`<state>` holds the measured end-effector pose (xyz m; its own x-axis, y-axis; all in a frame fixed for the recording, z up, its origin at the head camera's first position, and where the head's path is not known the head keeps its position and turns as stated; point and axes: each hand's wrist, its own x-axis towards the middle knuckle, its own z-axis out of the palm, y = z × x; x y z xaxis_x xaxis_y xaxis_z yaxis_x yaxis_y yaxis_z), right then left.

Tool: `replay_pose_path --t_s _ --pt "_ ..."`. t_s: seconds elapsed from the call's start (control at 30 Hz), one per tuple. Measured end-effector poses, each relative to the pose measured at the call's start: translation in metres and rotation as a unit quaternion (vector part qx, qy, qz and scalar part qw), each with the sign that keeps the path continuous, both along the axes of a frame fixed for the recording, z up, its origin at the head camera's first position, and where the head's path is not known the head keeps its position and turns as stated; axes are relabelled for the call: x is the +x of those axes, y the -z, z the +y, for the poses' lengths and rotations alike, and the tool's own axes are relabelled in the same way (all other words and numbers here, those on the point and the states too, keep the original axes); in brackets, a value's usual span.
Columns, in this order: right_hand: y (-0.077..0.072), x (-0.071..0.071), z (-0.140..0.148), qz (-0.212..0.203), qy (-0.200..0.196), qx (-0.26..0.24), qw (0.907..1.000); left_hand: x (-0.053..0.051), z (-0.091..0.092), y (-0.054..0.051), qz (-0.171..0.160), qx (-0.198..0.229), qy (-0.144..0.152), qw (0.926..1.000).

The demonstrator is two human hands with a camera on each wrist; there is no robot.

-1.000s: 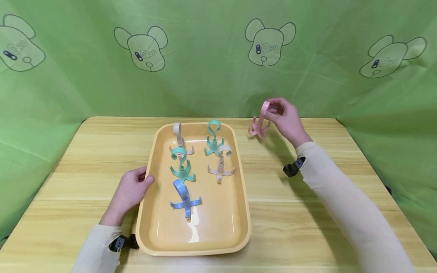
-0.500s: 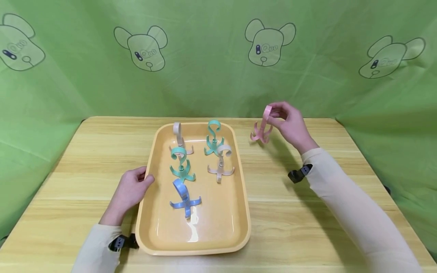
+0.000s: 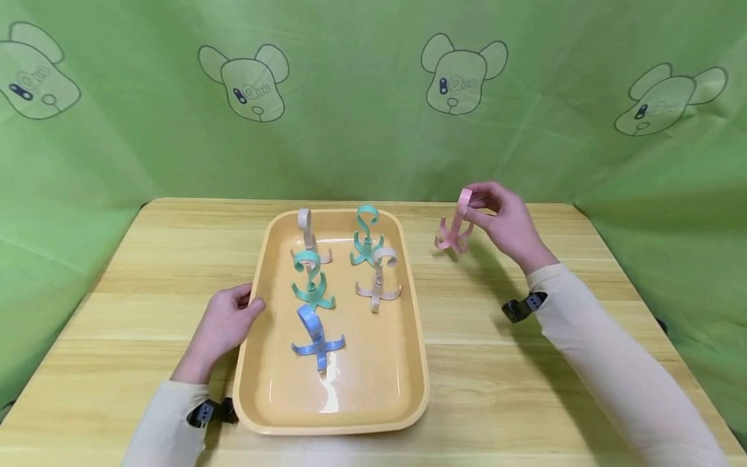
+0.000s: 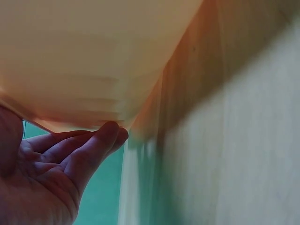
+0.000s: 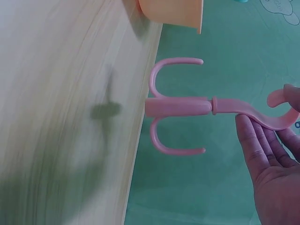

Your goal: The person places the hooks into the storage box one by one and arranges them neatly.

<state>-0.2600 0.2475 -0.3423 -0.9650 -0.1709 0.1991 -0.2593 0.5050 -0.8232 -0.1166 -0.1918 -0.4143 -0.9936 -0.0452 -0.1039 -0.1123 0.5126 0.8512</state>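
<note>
My right hand (image 3: 504, 220) pinches a pink multi-claw hanging hook (image 3: 452, 237) by its curved top. In the right wrist view the pink hook (image 5: 178, 107) hangs just above the table, its shadow falling beside it. My left hand (image 3: 224, 321) holds the left rim of a pale orange tray (image 3: 417, 363), thumb over the edge; the left wrist view shows the fingers (image 4: 101, 140) against the tray's outer wall. Inside the tray stand a blue hook (image 3: 318, 347), two green hooks (image 3: 312, 295) and two pale pinkish-grey hooks (image 3: 376, 292), all upright.
The tray lies on a light wooden table (image 3: 496, 389), left of the pink hook. Behind the table hangs a green curtain (image 3: 350, 149) with printed bear-like heads, and it also runs along both sides.
My right hand has moved slightly right and toward me, carrying the pink hook along. The left hand and the tray with its hooks stay in place.
</note>
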Motion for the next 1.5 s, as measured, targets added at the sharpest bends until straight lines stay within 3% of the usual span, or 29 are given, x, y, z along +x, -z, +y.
replay_pose_path --t_s 0.47,0.83,1.17,1.5 --pt "-0.005 0.022 0.011 -0.013 -0.001 0.007 0.9999 0.0 0.001 -0.003 0.0 0.002 0.003 1.0" --pt "-0.013 0.046 0.009 0.008 -0.02 -0.006 0.9997 -0.001 0.0 0.0 -0.005 0.0 0.001 1.0" --pt "-0.012 0.054 0.006 0.011 -0.028 -0.003 0.9995 -0.001 0.0 0.001 -0.001 -0.003 0.0 1.0" --pt "-0.021 0.075 -0.001 0.009 -0.068 -0.003 0.9977 -0.001 0.0 0.0 0.001 -0.005 0.002 1.0"
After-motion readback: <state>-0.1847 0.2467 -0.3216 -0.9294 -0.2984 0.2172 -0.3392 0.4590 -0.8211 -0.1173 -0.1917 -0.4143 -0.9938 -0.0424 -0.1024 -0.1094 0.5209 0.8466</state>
